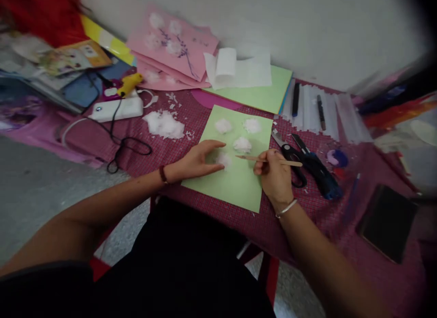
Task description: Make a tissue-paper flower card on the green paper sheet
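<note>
A light green sheet of paper (235, 181) lies on the checked red tablecloth in front of me. Several white tissue tufts sit on it, among them one at the top left (223, 125) and one in the middle (242, 144). My left hand (200, 161) rests on the sheet's left edge, fingers stretched toward a tuft (224, 159) at its fingertips. My right hand (273, 174) is closed on a thin wooden stick (269, 160), whose tip points left toward that tuft.
Black-handled scissors (290, 156) and a dark blue tool (319, 172) lie right of the sheet. A pile of shredded tissue (164, 124), a yellow glue gun (128, 84), a white power strip (116, 109) and its cable are on the left. Pink and green sheets lie behind.
</note>
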A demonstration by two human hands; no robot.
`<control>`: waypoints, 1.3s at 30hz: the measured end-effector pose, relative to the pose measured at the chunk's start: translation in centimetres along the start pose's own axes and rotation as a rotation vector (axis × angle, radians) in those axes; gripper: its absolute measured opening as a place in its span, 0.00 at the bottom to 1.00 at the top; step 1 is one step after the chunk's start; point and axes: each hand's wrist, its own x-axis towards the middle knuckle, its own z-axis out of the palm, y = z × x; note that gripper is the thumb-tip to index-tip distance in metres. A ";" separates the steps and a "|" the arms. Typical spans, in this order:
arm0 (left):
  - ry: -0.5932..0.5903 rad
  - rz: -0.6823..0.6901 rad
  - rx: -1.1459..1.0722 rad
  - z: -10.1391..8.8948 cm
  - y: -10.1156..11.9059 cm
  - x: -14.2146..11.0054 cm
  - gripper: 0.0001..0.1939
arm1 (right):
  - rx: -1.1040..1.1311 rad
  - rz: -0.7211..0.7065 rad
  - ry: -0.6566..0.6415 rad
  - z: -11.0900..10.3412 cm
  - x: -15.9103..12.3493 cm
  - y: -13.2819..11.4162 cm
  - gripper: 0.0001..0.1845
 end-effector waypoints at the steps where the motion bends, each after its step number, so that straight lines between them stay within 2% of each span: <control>1: -0.017 0.010 0.097 0.3 0.6 -0.2 0.33 | 0.019 0.002 0.005 -0.1 -0.1 0.0 0.16; 3: -0.065 -0.006 0.267 1.2 1.7 -0.5 0.37 | 0.071 0.021 0.000 -0.4 -0.2 -0.1 0.16; 4: -0.066 -0.035 0.315 1.6 1.9 -0.6 0.35 | 0.098 0.030 -0.004 -0.6 -0.2 -0.1 0.16; 8: 0.049 -0.107 0.300 2.6 1.1 -0.4 0.17 | 0.168 0.064 -0.011 -1.1 -0.1 -0.1 0.15; 14: 0.073 -0.064 0.197 0.6 -0.6 0.0 0.17 | 0.208 0.111 -0.002 -1.2 0.0 -0.3 0.14; 16: 0.045 -0.027 0.159 -0.2 -0.6 0.5 0.17 | 0.210 0.133 -0.003 -1.1 -0.1 -0.5 0.14; 18: -0.032 0.052 0.116 -0.2 -0.4 1.3 0.19 | 0.209 0.153 0.000 -1.0 -0.1 -0.8 0.13; 21: -0.227 0.240 0.108 1.2 -0.2 2.4 0.23 | 0.207 0.178 0.012 -0.9 -0.2 -1.2 0.13; 23: -0.310 0.319 0.162 2.5 0.1 2.8 0.23 | 0.204 0.193 0.027 -0.8 -0.1 -1.4 0.14; 25: -0.307 0.308 0.187 3.1 0.3 3.1 0.21 | 0.198 0.208 0.045 -0.9 0.0 -1.6 0.15; 27: -0.243 0.240 0.125 2.2 0.3 3.1 0.22 | 0.184 0.222 0.060 -0.9 0.0 -1.7 0.15; 29: -0.123 0.142 0.022 -0.1 -0.3 2.5 0.23 | 0.167 0.234 0.065 -1.0 0.1 -1.7 0.15; 31: 0.039 0.011 -0.027 -2.9 -1.0 1.1 0.18 | 0.153 0.238 0.066 -1.2 0.1 -1.6 0.15; 32: 0.049 -0.074 -0.036 -4.1 -1.3 0.0 0.15 | 0.147 0.238 0.067 -1.2 0.1 -1.5 0.15; 34: -0.023 -0.170 -0.034 -5.3 -1.5 -2.4 0.08 | 0.134 0.238 0.070 -1.3 0.0 -1.4 0.15; 35: -0.084 -0.163 -0.028 -5.4 -1.4 -3.6 0.07 | 0.129 0.239 0.073 -1.3 0.0 -1.4 0.15; 37: -0.194 -0.090 -0.001 -4.5 -0.8 -5.5 0.10 | 0.121 0.240 0.082 -1.2 -0.1 -1.4 0.15; 39: -0.239 -0.037 0.055 -3.1 0.0 -6.3 0.15 | 0.117 0.237 0.094 -1.1 -0.2 -1.5 0.14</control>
